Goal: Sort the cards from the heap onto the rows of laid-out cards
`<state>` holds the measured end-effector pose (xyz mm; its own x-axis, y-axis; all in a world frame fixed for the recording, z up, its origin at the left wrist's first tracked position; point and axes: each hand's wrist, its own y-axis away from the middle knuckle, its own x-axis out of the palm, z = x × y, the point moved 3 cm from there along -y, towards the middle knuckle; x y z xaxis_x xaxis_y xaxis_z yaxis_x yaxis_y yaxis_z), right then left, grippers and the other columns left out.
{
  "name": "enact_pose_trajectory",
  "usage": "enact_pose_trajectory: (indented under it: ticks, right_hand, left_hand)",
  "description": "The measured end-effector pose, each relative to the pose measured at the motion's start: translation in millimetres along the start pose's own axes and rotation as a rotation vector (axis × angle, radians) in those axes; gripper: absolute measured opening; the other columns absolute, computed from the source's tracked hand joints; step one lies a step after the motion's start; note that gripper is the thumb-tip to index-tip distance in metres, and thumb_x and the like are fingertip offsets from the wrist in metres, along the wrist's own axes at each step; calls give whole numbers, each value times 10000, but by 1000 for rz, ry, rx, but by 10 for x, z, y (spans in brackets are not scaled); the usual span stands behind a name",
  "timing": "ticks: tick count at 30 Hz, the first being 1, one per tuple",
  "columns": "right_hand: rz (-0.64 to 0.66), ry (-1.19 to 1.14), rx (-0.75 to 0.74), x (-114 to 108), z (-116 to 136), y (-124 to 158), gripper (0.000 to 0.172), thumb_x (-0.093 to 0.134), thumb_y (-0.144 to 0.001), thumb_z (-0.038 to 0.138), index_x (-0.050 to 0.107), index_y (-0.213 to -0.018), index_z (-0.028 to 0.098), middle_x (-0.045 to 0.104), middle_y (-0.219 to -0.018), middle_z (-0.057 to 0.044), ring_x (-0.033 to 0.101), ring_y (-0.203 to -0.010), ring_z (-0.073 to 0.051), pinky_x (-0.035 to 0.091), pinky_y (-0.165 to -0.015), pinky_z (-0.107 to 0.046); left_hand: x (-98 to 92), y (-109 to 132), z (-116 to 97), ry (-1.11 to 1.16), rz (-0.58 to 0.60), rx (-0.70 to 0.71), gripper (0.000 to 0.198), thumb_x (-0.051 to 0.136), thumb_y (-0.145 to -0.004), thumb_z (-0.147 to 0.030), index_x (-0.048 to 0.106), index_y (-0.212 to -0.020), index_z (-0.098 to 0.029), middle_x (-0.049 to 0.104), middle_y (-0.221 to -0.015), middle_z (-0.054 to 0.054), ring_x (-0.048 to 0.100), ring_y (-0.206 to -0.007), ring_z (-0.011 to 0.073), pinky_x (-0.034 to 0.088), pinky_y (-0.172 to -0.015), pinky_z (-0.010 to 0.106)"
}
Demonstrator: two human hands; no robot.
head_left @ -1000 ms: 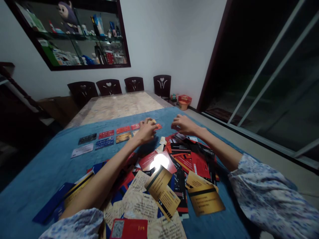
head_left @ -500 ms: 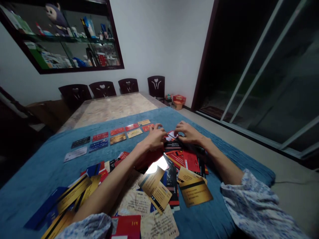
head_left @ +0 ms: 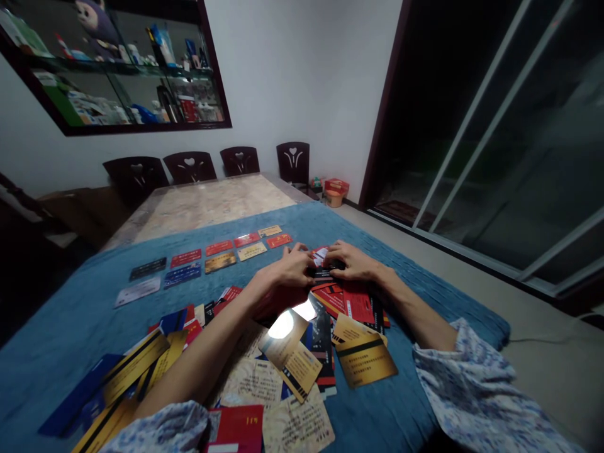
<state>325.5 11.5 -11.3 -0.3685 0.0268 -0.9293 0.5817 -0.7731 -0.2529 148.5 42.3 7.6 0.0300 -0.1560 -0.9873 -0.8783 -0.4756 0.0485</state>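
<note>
My left hand (head_left: 293, 267) and my right hand (head_left: 353, 262) face each other at the far end of a loose pile of plastic cards. Their fingers are curled down on the two ends of a black card (head_left: 323, 273). A red-and-white card (head_left: 319, 254) lies just beyond it, partly covered by my fingers. Nearer me are a red card (head_left: 357, 303), a gold card (head_left: 367, 360) and a beige card (head_left: 298, 423) with dark print. Under my left forearm lie more gold cards (head_left: 136, 365) and blue ones.
Two rows of cards lie face up on the blue cloth (head_left: 85, 308), among them a blue card (head_left: 182, 275) and a white card (head_left: 138, 291). Dark chairs (head_left: 240, 162) line the table's far side. A sliding glass door (head_left: 491, 138) is at right.
My hands have come slightly nearer me, from the red-and-white card to the black card's ends. The right fingers have lowered. The view has shifted a little.
</note>
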Motion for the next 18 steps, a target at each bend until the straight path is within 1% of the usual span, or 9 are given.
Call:
enact_pose_trajectory:
  ticks: [3, 6, 9, 12, 14, 18]
  right_hand:
    - [-5, -14, 1, -5, -3, 12, 207, 621, -749, 178, 716, -933, 171, 701, -955, -82, 548, -900, -231, 399, -887, -414]
    - [-13, -20, 1, -8, 5, 24, 207, 636, -761, 200, 718, -949, 176, 701, -957, -80, 547, -911, -236, 404, -882, -417]
    - [-14, -19, 11, -11, 16, 32, 216, 658, -774, 222, 727, -971, 169, 698, -964, -87, 543, -921, -239, 410, -875, -413]
    - [-15, -21, 20, -22, 35, 41, 254, 667, -825, 299, 736, -1027, 163, 698, -1001, -105, 537, -943, -245, 409, -875, -411]
    - [-16, -25, 18, -35, 50, 48, 286, 650, -863, 368, 741, -1052, 173, 701, -1026, -109, 530, -942, -245, 408, -869, -410]
    - [-12, -27, 15, -58, 66, 67, 329, 657, -868, 442, 750, -1041, 178, 700, -1002, -109, 526, -937, -250, 415, -851, -405]
  left_hand:
    - [-7, 16, -25, 16, -14, 10, 195, 707, -777, -334, 723, -890, -175, 651, -1173, 106, 400, -1243, 331, 317, -1008, 489]
    - [-5, 23, -37, 22, -28, 5, 171, 705, -771, -307, 712, -896, -191, 651, -1128, 96, 427, -1193, 305, 334, -992, 459]
    - [-5, 21, -45, 22, -39, 34, 151, 674, -780, -278, 706, -912, -213, 652, -1108, 81, 435, -1168, 289, 344, -982, 442]
    - [-21, 26, -46, -9, -50, 51, 119, 642, -779, -244, 707, -869, -201, 661, -1048, 85, 449, -1141, 289, 346, -974, 439]
    - [-35, 34, -33, -33, -58, 36, 118, 627, -773, -233, 708, -847, -190, 662, -991, 90, 460, -1110, 292, 353, -957, 438]
    - [-33, 48, 30, -22, -69, 21, 180, 602, -791, -264, 721, -902, -186, 654, -922, 91, 468, -1071, 290, 380, -924, 423]
